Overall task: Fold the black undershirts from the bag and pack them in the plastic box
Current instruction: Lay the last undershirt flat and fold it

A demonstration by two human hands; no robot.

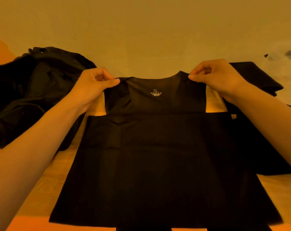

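Two shoulder straps of the black undershirt (158, 164) are pinched at its far end, one by the left hand (93, 87), one by the right hand (214, 77); its body is spread flat on the table (46, 185). A dark heap (32, 90) is crowded at left, folded black cloth (256, 77) at right. Bare wood is seen beside both near edges.

The middle of the table (46, 189) is covered by the spread undershirt (158, 164). The left is blocked by a black heap (24, 97), the right by dark cloth (258, 77). Bare wood is left at near left and near right.
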